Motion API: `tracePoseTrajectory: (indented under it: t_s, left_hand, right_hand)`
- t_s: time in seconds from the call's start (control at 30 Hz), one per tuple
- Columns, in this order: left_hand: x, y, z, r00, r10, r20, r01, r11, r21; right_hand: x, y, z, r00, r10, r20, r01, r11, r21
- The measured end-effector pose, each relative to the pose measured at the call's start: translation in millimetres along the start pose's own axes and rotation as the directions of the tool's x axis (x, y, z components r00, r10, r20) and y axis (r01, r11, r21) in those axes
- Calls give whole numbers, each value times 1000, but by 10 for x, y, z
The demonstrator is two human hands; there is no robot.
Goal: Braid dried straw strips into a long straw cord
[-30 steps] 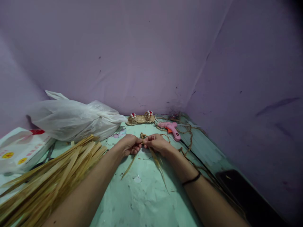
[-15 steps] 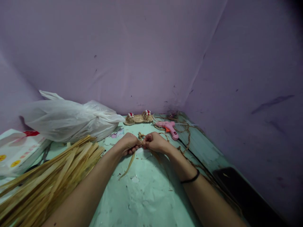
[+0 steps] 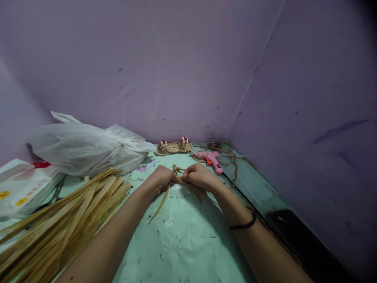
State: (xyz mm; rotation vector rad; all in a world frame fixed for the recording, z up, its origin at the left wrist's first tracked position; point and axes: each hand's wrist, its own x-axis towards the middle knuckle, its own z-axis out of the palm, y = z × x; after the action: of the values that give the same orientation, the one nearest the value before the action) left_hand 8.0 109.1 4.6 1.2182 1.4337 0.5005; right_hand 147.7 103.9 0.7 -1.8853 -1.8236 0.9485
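Close together over the middle of the table, both hands pinch dried plant-fibre strips. My left hand [image 3: 163, 179] is closed on one, and a loose strip end [image 3: 160, 206] hangs below it onto the table. Closed fingers of my right hand [image 3: 198, 175] grip another strip, whose pale tail [image 3: 191, 187] runs down beneath the palm. Just beyond the fingertips shows a small twisted piece of fibre cord [image 3: 176, 168]. Part of the work between the fingers is hidden. Behind it, against the wall, lie woven straw slippers [image 3: 173, 147] with red and white bead flowers.
A pink glue gun [image 3: 209, 158] with a black cable lies right of my hands, beside twisted cord [image 3: 235, 173]. A bundle of dried strips [image 3: 67, 220], a white plastic bag [image 3: 88, 149] and a white box [image 3: 26, 188] occupy the left. A black phone-like slab [image 3: 303, 239] lies at right.
My right hand has shifted slightly right, away from the left, opening a small gap where the strips show. My left hand has stayed nearly in place.
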Motion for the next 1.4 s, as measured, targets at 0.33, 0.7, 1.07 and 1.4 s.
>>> tracePoseTrajectory:
  t_s: [0.33,0.7,1.07,1.4]
  left_hand:
    - [51,-21,-24,998,-56,37,55,998,29]
    - [61,-70,-65,997,-63,34,66,993,-94]
    - [154,-89,-247,941,-79,328,145,972,-183]
    - [26,-35,-190,988,20,152,-43,988,150]
  right_hand:
    - [-75,-93,23,998,-2,-57,-2,997,-77]
    - [-409,-379,363,942,-324,-85,223,796,-563]
    - [10,-101,177,995,-67,-75,85,955,286]
    - [-4,-113,248,994,52,101,-92,892,442]
